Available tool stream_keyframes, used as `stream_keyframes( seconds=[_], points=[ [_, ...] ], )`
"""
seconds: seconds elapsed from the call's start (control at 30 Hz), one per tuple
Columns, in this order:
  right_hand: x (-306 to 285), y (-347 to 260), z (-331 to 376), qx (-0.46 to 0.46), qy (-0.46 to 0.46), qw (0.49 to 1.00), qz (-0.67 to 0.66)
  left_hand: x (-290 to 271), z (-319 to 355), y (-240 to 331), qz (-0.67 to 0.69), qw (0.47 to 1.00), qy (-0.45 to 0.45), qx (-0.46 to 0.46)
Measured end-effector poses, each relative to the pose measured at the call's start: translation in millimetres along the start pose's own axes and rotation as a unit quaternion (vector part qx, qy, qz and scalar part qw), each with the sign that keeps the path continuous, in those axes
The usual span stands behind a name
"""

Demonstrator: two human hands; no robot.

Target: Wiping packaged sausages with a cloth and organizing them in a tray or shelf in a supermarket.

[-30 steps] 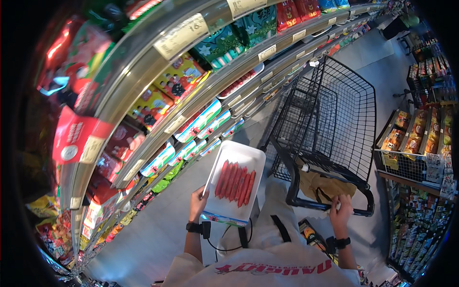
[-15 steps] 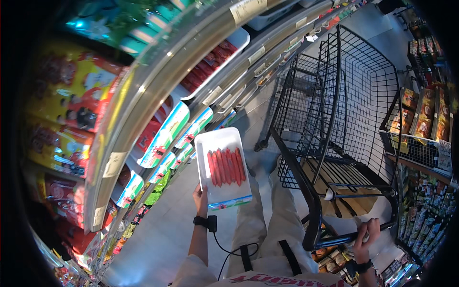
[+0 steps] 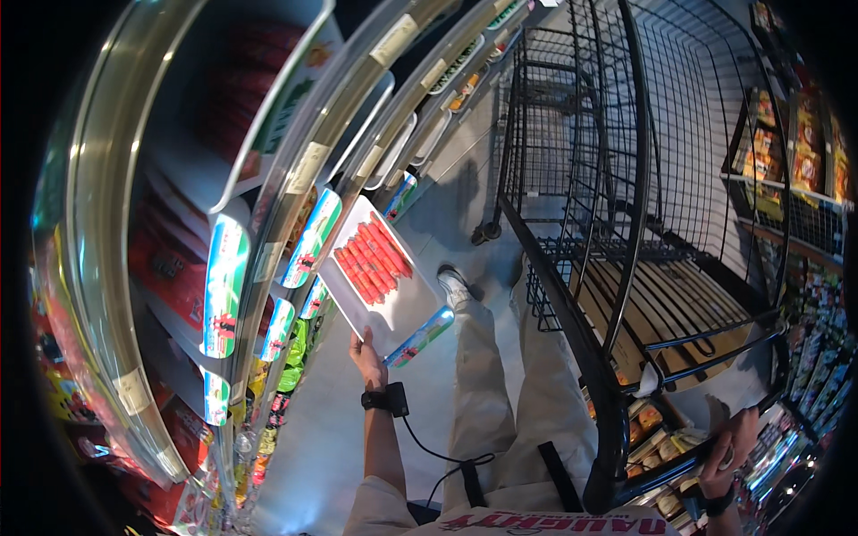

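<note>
Since half a second ago, camera is tilting lower; sausage tray is sitting closer to the refrigerated shelf. Left hand is gripping tray's near edge from below, fingers wrapped; tray's long axis is running toward 11 o'clock, extending at 12 from that hand. Right hand, well apart at 4 o'clock, is clenching the shopping cart handle.

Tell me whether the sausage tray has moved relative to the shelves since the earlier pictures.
Yes. The left hand has brought the sausage tray lower and closer to the shelves, away from the shopping cart.
</note>
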State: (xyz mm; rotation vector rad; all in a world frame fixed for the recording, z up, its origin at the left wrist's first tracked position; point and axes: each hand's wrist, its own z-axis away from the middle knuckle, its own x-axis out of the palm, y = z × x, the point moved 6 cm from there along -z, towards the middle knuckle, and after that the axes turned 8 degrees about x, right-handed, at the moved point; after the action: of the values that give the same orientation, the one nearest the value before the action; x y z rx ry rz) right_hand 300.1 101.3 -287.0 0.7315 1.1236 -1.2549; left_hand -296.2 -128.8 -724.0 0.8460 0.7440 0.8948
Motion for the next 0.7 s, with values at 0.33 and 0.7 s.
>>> stream_keyframes(
  seconds=[0.33,0.7],
  points=[
    [-23,-66,-62,0.005,0.086,0.996,-0.015,22,-81,-34,0.037,0.996,0.012,-0.076],
    [-18,-53,-48,0.005,0.093,0.994,0.048,59,-137,-57,0.034,0.953,-0.108,-0.282]
  ],
)
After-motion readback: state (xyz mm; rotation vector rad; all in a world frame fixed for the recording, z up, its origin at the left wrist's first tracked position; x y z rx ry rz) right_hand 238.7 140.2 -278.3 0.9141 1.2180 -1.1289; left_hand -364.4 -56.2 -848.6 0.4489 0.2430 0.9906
